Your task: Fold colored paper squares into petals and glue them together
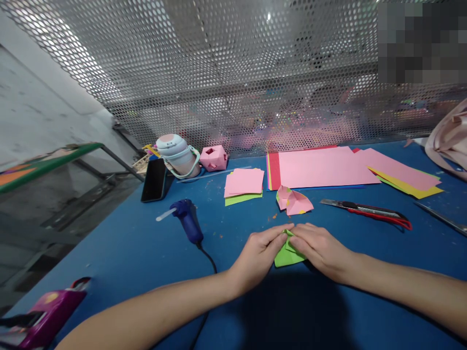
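A folded piece of green paper (288,256) is held low over the blue table, between my two hands. My left hand (260,253) pinches its left side, thumb and fingers closed on it. From the other side my right hand (323,248) grips it, thumb pressed on the upper flap. The fingertips of both hands almost meet at its top, covering part of the folds. Just beyond my fingers sits a folded pink paper piece (294,200) with yellow-green spots.
Behind lie a stack of pink and green squares (244,182), large coloured sheets (321,167) and a pink paper polyhedron (214,158). A utility knife (368,211) is at right. Left are a blue glue gun (188,221) with a cord, a phone (153,180) and a bottle (178,155).
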The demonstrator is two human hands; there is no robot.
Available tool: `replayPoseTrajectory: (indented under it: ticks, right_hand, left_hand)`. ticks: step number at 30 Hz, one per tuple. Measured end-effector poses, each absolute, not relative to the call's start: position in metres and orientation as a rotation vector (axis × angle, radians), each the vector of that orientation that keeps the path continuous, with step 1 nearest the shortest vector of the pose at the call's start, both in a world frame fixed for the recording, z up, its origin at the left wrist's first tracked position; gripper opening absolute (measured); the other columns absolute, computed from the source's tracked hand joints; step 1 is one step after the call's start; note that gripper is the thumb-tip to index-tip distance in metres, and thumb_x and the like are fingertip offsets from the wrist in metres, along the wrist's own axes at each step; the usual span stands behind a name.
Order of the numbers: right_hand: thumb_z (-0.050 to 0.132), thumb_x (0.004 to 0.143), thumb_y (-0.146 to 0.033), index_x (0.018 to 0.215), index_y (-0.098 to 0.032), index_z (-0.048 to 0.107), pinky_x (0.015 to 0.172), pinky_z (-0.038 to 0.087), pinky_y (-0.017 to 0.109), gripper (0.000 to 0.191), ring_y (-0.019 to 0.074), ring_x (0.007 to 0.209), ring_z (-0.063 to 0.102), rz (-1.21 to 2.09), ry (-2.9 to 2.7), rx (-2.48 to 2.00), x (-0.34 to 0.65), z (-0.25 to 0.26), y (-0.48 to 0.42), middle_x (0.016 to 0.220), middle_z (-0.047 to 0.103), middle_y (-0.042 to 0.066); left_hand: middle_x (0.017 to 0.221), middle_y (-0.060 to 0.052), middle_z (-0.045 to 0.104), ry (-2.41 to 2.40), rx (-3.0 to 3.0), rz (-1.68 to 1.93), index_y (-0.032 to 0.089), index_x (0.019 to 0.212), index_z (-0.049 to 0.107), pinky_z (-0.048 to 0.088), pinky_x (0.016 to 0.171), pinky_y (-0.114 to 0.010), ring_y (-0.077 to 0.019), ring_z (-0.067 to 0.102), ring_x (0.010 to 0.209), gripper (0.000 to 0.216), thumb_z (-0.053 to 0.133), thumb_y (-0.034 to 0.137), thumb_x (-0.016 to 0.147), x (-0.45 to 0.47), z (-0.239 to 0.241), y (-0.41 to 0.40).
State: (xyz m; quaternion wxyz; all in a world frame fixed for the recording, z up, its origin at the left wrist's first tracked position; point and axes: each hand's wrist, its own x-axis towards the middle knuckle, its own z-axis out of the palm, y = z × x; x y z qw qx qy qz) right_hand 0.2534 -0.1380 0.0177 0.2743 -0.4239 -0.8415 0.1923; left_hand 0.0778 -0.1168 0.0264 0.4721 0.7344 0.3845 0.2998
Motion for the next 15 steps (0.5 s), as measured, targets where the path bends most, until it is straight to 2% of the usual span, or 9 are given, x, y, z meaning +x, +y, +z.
replayPoseTrajectory:
  ticks: [5, 15]
  right_hand:
    - [0.025, 0.096, -0.031, 0.074, -0.017, 0.053, 0.067, 0.041, 0.026, 0.039, 0.0135, 0.07, 0.051, 0.792, -2.094, -1.144, 0.2546, 0.0242, -0.1353, 0.075, 0.054, 0.003]
    - [0.026, 0.096, -0.033, 0.075, -0.017, 0.055, 0.069, 0.041, 0.027, 0.039, 0.0135, 0.072, 0.05, 0.858, -2.071, -1.131, 0.2556, 0.0235, -0.1341, 0.076, 0.053, 0.003]
  left_hand:
    - [0.117, -0.001, 0.063, 0.932, 1.722, 0.714, 0.022, 0.113, 0.063, 0.041, 0.1, -0.032, -0.0197, 0.057, 0.108, 0.031, 0.046, 0.028, 0.087, 0.0776, 0.0291, -0.1164]
    - [0.123, -0.002, 0.058, 0.902, 1.614, 0.68, 0.021, 0.118, 0.058, 0.036, 0.104, -0.034, -0.0206, 0.052, 0.115, 0.035, 0.044, 0.033, 0.088, 0.075, 0.0295, -0.1159]
